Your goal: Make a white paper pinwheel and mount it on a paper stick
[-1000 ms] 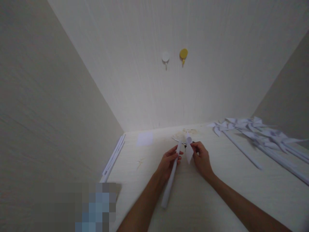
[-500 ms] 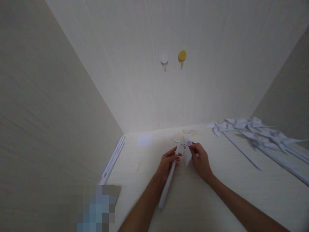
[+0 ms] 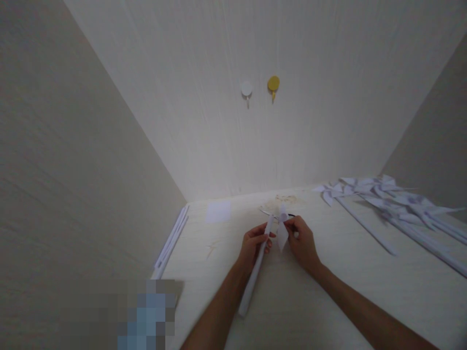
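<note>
My left hand (image 3: pixel 255 243) is closed around a white rolled-paper stick (image 3: pixel 253 279) near its upper end; the stick slants down toward me. Just to the right, my right hand (image 3: pixel 299 240) pinches a folded white paper pinwheel (image 3: pixel 282 231), seen nearly edge-on, with a round curl in its middle. The pinwheel is close to the top of the stick, and I cannot tell whether they touch. Behind it on the table lies a thin tool with a dark end (image 3: pixel 291 215), mostly hidden by the paper.
Several finished paper pinwheels on sticks (image 3: pixel 401 204) lie in a heap at the right. Paper sticks (image 3: pixel 173 238) rest along the left wall, beside a square paper sheet (image 3: pixel 218 212). A white hook (image 3: pixel 247 89) and a yellow hook (image 3: pixel 273 83) are on the wall ahead.
The pinwheel in my right hand has shifted very slightly left, closer to the stick top. My left hand keeps its grip on the stick in nearly the same place.
</note>
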Action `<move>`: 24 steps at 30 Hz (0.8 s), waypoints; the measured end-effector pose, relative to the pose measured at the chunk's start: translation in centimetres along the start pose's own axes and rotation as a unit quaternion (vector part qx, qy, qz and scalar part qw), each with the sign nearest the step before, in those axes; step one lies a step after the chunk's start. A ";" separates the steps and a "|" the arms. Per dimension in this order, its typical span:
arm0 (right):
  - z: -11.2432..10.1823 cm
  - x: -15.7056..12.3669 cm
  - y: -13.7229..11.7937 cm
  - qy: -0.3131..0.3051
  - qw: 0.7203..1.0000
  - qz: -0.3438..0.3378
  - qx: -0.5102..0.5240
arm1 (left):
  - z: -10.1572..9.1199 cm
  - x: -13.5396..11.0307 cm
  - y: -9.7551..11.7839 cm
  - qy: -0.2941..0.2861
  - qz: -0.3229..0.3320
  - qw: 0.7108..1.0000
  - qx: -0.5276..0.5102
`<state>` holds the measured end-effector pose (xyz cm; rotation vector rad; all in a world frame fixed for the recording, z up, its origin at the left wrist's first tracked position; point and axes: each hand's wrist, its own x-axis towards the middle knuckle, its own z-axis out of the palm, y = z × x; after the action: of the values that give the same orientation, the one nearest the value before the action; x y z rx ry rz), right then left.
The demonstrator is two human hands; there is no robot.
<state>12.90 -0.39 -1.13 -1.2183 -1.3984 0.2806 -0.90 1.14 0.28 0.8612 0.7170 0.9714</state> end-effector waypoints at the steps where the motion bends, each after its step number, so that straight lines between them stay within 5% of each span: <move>1: 0.0 0.0 -0.1 0.000 1.000 -0.002 -0.005 | 0.0 0.1 0.0 -0.007 0.001 1.000 -0.002; 11: 0.0 -0.3 -0.5 -0.028 0.998 -0.049 -0.026 | -0.1 0.6 -0.3 0.017 0.013 0.999 0.033; 24: -0.5 0.0 -1.1 -0.008 0.998 -0.046 0.030 | -0.4 0.5 0.2 -0.026 -0.045 0.995 -0.085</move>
<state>12.73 -1.10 -0.15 -1.1007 -1.4456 0.2668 -1.13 1.73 0.19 0.6976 0.6149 0.9127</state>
